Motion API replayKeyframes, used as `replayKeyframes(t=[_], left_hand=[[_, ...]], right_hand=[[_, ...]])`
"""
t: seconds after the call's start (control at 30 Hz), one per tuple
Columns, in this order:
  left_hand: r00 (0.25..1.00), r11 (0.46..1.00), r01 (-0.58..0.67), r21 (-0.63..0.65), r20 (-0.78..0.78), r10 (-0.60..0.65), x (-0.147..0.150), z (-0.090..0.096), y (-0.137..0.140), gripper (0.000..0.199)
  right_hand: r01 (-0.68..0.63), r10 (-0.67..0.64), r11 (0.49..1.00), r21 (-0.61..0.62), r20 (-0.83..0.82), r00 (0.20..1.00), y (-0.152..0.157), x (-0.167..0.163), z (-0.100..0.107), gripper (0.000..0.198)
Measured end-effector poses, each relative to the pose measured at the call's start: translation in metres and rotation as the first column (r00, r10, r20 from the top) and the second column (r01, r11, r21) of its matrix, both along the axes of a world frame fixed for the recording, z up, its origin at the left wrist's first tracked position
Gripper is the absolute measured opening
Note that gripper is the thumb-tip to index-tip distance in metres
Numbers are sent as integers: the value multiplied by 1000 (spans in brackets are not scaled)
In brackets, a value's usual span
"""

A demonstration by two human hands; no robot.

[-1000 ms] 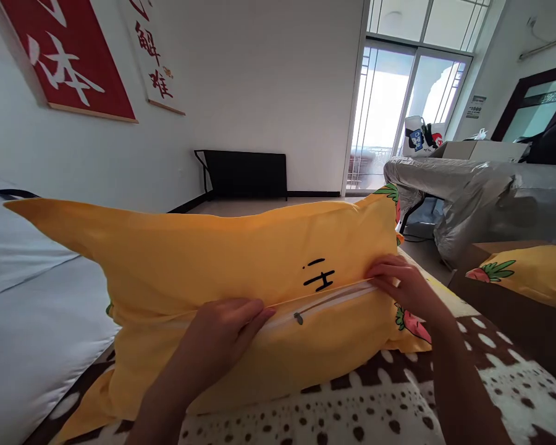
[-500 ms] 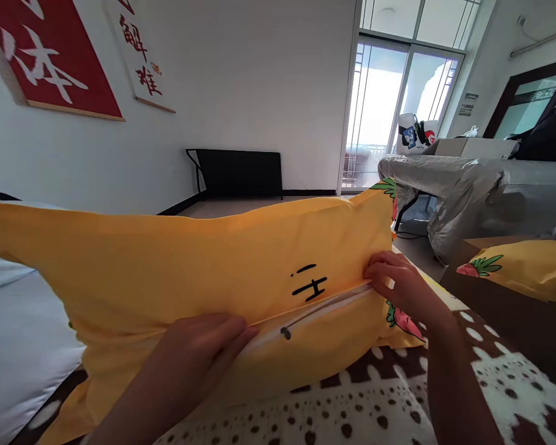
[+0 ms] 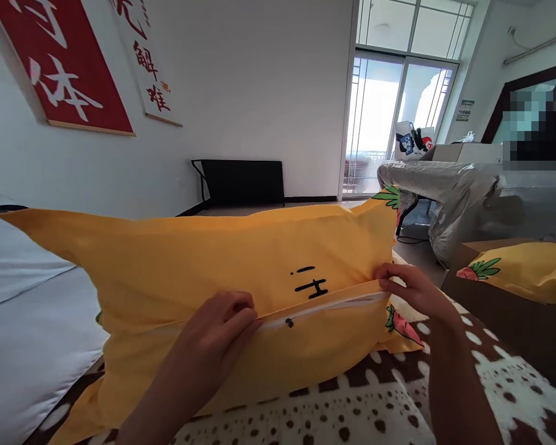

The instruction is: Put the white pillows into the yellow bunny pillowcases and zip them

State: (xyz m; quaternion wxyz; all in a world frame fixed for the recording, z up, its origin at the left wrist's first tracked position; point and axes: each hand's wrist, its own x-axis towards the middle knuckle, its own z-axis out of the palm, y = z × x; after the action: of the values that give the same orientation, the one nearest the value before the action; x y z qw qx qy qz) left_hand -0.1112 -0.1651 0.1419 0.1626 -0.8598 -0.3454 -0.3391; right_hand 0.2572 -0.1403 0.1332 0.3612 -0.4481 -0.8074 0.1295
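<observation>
A yellow pillow stands on its long edge before me, with "Hi" printed on it and strawberries at its right corners. Across its lower half runs a white zipper, partly covered by a fabric flap; its dark slider sits right of my left hand. My left hand has its fingers curled on the flap edge, pinching the cloth. At the zipper's right end, my right hand pinches the pillow's fabric between thumb and fingers. The zipper's part behind my left hand is hidden.
Under the pillow lies a brown and white spotted blanket. White bedding is at the left. To the right, another yellow strawberry-print item rests by a cardboard box. Plastic-wrapped furniture stands behind.
My right hand has slid a little to the right along the zipper edge. My left hand's knuckles are raised higher. The pillow's upper left corner has come into view, and the camera view has shifted slightly.
</observation>
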Motion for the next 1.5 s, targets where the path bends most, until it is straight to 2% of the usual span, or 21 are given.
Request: replayKeyframes(t=[0.13, 0.23, 0.3, 0.37, 0.43, 0.53, 0.67, 0.83, 1.0, 1.17, 1.3, 1.4, 1.5], left_hand=[[1000, 999, -16, 44, -16, 17, 13, -7, 6, 11], [995, 990, -45, 131, -77, 56, 30, -13, 12, 16], [986, 989, -63, 136, -146, 83, 42, -11, 13, 20], [969, 994, -98, 51, -221, 107, 50, -3, 13, 22], [959, 981, -163, -106, -249, 132, 55, 9, 11, 23], [965, 926, -229, -299, -194, 176, 57, 21, 7, 20], [970, 895, -241, -374, -91, 223, 56, 13, 11, 23], [968, 907, -243, -344, -150, 203, 55, -4, 26, 29], [971, 910, -208, -357, -190, 148, 49, -5, 30, 33], [977, 919, -158, -362, -194, 91, 47, -5, 29, 32], [978, 912, -165, -376, -183, 101, 46, -5, 30, 31], [985, 901, -150, -408, -140, 100, 46, -4, 30, 32], [991, 901, -123, -417, -105, 87, 45, -4, 29, 33]], right_hand=[[-113, 110, 992, -58, -41, 993, -1, 7, 2, 31], [-145, 140, 986, -81, -62, 988, -3, 9, 3, 31], [-157, 152, 984, -81, -66, 986, -4, 10, 3, 31], [-170, 166, 982, -77, -59, 984, -5, 10, 4, 29], [-170, 168, 983, -70, -41, 985, -5, 9, 4, 27], [-102, 102, 994, -43, 5, 995, -3, 3, 4, 25], [55, -55, 998, 19, 35, 998, 5, -5, 0, 24], [142, -143, 990, -10, -14, 990, 13, -9, -3, 24], [208, -210, 976, -63, -22, 977, 14, -8, -3, 27], [221, -228, 969, -107, -61, 972, 21, -6, -11, 30], [288, -288, 957, -21, 17, 957, 19, -9, -9, 27], [335, -348, 926, 171, 53, 936, 3, -25, -1, 17], [321, -335, 883, 342, -18, 942, -20, -63, 2, 13]])
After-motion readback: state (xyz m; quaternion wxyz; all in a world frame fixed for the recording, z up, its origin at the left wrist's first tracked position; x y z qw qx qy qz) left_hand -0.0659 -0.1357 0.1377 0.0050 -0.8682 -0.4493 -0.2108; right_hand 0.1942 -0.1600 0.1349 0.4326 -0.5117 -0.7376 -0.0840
